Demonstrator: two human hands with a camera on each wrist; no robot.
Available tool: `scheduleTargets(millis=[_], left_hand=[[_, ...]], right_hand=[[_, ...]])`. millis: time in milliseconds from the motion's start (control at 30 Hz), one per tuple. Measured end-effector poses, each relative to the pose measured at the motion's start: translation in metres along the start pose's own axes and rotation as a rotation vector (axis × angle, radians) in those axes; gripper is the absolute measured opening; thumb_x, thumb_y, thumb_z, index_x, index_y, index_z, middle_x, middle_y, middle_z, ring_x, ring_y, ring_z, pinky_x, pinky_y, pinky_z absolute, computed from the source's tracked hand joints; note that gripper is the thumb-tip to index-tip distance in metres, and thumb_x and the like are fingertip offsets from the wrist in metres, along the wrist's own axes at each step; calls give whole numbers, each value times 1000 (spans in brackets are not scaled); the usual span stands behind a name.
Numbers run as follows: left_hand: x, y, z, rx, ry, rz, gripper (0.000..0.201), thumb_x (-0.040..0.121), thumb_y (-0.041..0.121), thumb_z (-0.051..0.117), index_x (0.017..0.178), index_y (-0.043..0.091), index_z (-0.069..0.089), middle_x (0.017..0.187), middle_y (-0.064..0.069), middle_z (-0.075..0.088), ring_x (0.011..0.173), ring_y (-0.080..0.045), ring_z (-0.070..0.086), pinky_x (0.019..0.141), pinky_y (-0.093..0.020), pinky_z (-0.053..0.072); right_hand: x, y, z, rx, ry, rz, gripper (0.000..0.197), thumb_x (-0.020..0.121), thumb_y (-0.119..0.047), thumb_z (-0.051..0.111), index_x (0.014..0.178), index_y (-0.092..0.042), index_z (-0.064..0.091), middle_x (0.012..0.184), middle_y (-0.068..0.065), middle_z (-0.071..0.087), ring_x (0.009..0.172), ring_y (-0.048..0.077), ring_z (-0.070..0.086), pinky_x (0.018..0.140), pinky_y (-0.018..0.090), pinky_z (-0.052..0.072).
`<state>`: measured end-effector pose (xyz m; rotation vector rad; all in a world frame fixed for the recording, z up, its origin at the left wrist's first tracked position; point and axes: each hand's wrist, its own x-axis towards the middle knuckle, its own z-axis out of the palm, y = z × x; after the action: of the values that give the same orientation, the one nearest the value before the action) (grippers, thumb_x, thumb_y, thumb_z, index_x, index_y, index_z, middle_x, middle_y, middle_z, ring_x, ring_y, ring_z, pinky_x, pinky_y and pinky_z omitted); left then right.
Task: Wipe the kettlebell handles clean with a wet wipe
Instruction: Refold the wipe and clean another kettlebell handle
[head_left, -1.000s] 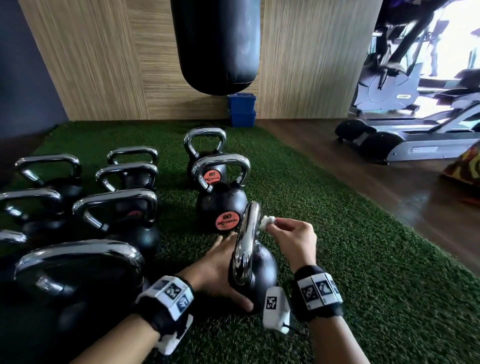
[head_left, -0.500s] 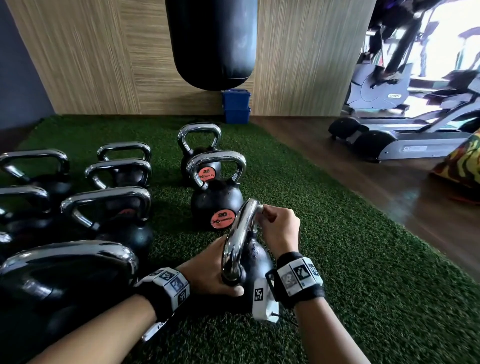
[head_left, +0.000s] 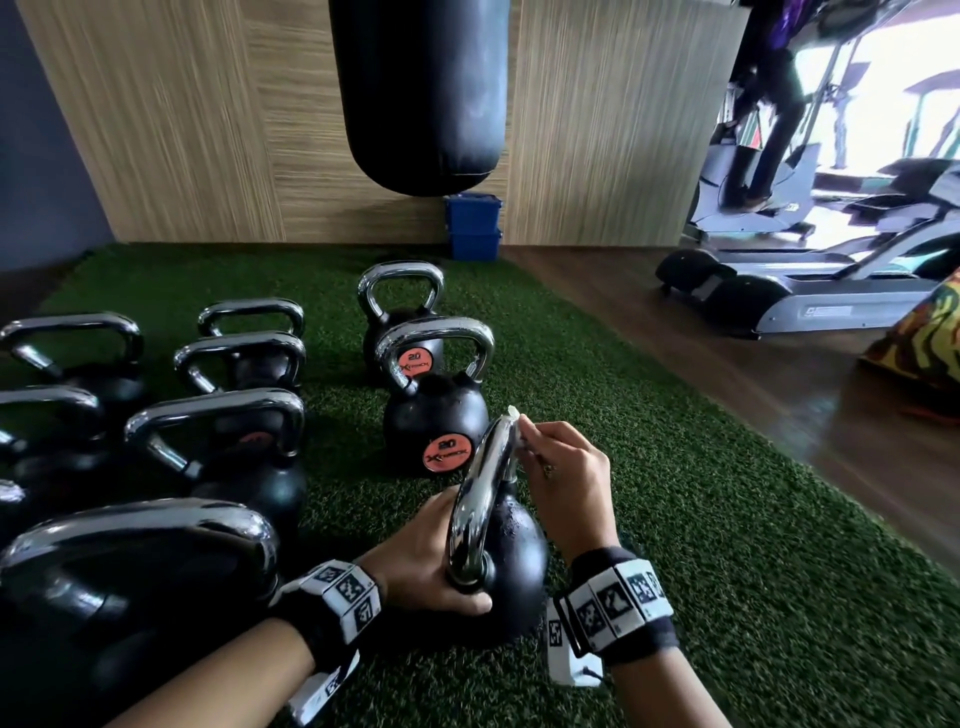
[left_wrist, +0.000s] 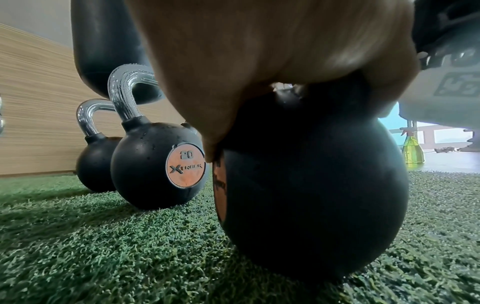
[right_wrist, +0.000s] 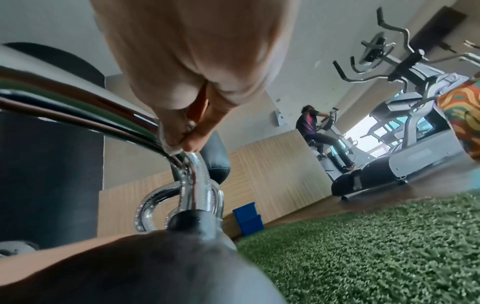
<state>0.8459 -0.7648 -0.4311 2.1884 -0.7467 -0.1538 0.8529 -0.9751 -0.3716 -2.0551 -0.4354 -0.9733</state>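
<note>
Kettlebell (head_left: 511, 566) on turf (head_left: 727, 545), nearest; more kettlebells (head_left: 208, 441) crowd its left, 20-marked one (head_left: 436, 415) just behind. Punching bag (head_left: 421, 93), blue bins (head_left: 474, 226) beyond, treadmill (head_left: 810, 301) far right.
Left hand (head_left: 421, 561) cups kettlebell body near handle base, fingers curved round it.
Right hand (head_left: 563, 478) pinches wipe (head_left: 514, 415) against top of handle (head_left: 480, 488).
</note>
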Motion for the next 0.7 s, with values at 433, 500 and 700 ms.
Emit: scheduleTargets(millis=[433, 500, 700], left_hand=[[3, -8, 1, 167, -69, -10, 109, 64, 62, 84, 129, 78, -2, 126, 53, 14, 132, 1, 27, 120, -27, 20], [4, -6, 1, 154, -57, -21, 109, 63, 60, 85, 129, 78, 1, 128, 45, 20, 133, -4, 31, 121, -29, 23], [2, -3, -1, 166, -120, -96, 111, 64, 64, 84, 143, 57, 5, 154, 15, 21, 148, -16, 25, 127, -42, 23]], right_hand=[[-25, -32, -24, -14, -194, -238, 25, 96, -7, 69, 120, -7, 73, 97, -1, 65, 82, 16, 65, 73, 29, 56], [-16, -33, -27, -16, -219, -219, 19, 98, -10, 67, 114, -5, 74, 93, -1, 63, 78, 16, 61, 68, 33, 54], [-29, -52, -29, 6, -196, -190, 16, 97, -12, 67, 108, -3, 75, 87, 2, 64, 74, 20, 63, 66, 35, 54]])
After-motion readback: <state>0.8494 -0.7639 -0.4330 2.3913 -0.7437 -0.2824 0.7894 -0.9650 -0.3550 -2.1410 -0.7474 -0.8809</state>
